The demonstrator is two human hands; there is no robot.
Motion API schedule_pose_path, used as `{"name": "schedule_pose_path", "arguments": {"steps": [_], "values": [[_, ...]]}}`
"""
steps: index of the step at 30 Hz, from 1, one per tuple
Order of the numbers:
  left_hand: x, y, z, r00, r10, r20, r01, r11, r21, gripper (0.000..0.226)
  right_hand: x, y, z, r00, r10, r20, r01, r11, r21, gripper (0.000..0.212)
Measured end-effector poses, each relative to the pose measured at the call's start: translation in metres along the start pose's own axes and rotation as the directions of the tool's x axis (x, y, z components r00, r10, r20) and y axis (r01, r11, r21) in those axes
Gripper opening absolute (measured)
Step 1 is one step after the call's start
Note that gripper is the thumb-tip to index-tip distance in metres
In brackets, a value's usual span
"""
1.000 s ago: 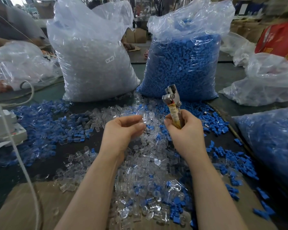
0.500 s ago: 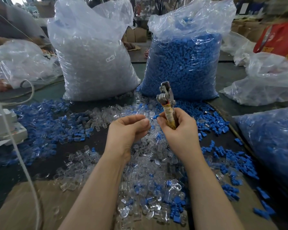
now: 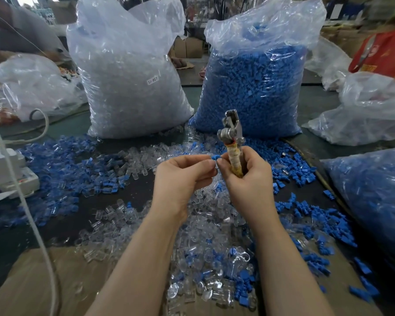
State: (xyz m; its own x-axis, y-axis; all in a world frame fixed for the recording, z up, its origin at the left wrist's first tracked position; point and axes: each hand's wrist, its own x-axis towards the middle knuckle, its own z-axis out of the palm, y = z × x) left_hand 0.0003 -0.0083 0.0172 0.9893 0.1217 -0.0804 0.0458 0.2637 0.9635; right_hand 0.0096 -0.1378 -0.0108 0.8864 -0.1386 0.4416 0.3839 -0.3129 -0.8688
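Nearest, a brown cardboard sheet [image 3: 32, 281] lay on the dark tabletop [image 3: 128, 195], strewn with loose clear plastic caps [image 3: 205, 258]. Above them the left hand [image 3: 180, 176] pinched a small blue plastic piece [image 3: 214, 157], just beside the right hand [image 3: 249, 179], which was clamped round an upright tape-wrapped metal plier tool [image 3: 232, 133]. Behind stood a bulging plastic sack of clear parts [image 3: 128, 87] and a plastic sack of blue parts [image 3: 253, 87].

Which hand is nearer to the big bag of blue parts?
Right. The right hand, gripping the metal tool, is in front of the bag of blue parts; the left hand, pinching a small blue part, is further left.
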Motion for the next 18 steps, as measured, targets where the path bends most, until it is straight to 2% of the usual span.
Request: {"name": "schedule_pose_path", "arguments": {"steps": [6, 12, 18], "values": [[-0.001, -0.0015, 0.0047, 0.988, 0.149, -0.042, -0.141, 0.977, 0.157, 0.01, 0.0005, 0.0003, 0.0003, 1.0, 0.024, -0.004, -0.024, 1.0, -0.001, 0.016], [-0.0004, -0.0057, 0.0038, 0.956, 0.288, -0.052, -0.254, 0.907, 0.335, 0.014, 0.0012, 0.0023, 0.001, 0.997, 0.072, 0.038, -0.074, 0.996, 0.041, 0.009], [0.0015, -0.0088, 0.0033, 0.934, 0.346, -0.091, -0.276, 0.859, 0.431, 0.012, 0.0004, 0.0026, 0.0019, 0.991, 0.088, 0.102, -0.095, 0.993, 0.064, 0.007]]}}
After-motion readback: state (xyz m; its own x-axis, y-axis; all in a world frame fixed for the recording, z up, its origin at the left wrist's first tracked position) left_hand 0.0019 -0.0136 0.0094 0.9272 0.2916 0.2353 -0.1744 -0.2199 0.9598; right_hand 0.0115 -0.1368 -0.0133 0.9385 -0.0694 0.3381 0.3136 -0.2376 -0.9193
